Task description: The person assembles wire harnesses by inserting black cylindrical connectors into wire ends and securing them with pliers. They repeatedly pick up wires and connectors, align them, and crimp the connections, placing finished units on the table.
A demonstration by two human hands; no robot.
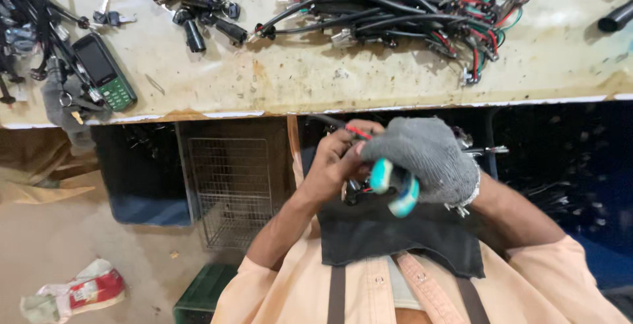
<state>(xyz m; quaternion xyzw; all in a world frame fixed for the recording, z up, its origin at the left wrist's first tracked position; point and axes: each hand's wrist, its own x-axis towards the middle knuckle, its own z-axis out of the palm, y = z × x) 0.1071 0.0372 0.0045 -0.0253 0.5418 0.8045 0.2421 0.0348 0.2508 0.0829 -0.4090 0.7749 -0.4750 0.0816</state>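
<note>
While the gloved right hand [425,159] grips teal-handled pliers [394,185], bare left hand [333,165] fingers pinch a black cable with red wire [349,128] over the lap, below the bench [316,80]. One piece in progress; a wire bundle [409,7] lies on the bench beside a phone [104,70].

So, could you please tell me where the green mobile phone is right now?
In the head view, the green mobile phone lies at the workbench's left end, beside a bunch of keys and black cables.

Blurred teal-handled tool [393,187] (jaws hidden by glove)
</note>
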